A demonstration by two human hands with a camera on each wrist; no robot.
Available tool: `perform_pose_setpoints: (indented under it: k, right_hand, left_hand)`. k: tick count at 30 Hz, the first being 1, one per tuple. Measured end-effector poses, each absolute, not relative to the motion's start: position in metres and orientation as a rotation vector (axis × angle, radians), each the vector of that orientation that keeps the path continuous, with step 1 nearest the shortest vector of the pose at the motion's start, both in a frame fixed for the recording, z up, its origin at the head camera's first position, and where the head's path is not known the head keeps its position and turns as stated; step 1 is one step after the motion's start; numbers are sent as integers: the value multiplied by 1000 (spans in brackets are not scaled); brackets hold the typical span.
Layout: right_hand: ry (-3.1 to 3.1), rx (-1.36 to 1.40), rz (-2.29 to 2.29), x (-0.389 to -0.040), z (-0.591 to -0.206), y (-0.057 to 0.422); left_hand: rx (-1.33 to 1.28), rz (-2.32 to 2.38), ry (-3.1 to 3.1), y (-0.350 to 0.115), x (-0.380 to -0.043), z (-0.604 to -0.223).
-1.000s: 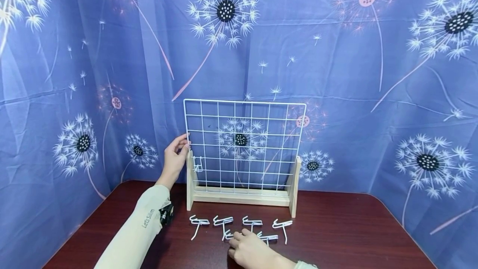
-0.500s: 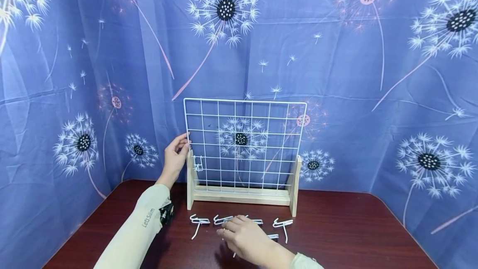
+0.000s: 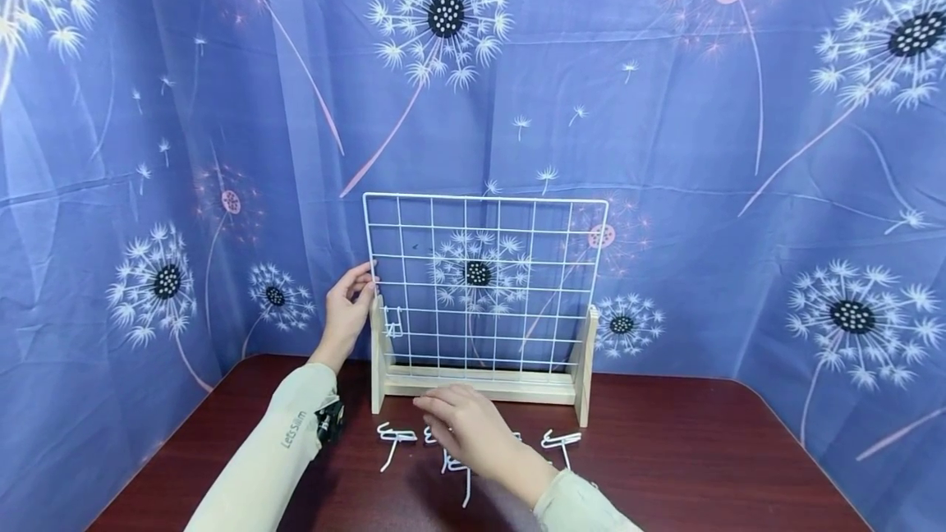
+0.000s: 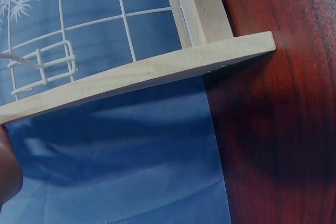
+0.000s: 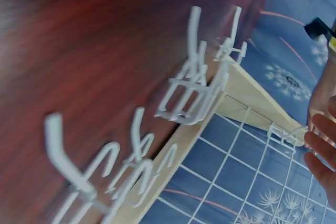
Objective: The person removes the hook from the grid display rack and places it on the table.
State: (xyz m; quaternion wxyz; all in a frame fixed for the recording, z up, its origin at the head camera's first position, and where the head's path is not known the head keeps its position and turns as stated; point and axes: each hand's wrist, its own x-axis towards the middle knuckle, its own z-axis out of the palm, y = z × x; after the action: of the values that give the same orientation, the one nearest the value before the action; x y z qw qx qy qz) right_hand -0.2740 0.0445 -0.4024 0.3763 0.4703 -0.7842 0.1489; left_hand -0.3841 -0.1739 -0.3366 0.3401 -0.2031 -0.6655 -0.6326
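Observation:
A white wire grid panel stands upright in a wooden stand. My left hand pinches the panel's left edge, above the stand's left upright. One white hook hangs on the grid low at the left, seen also as a wire hook in the left wrist view. Over the loose hooks on the table, my right hand hovers with extended fingers, holding nothing visible. A front hook lies under it; others are partly hidden by the hand.
More white hooks lie in front of the stand, including a left one and a right one. The dark red table meets a blue dandelion-print curtain behind and at both sides.
My right hand has risen from the front hooks and moved forward and slightly left, uncovering the front hook. My left hand stays at the panel's edge.

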Motion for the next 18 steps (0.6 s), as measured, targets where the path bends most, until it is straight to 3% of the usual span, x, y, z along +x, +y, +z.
perform_pose_setpoints:
  k: [18]
  right_hand:
    - [-2097,999,737,-316,-382,11]
  left_hand:
    - [-507,-1643,-1719,-173,-386,-337]
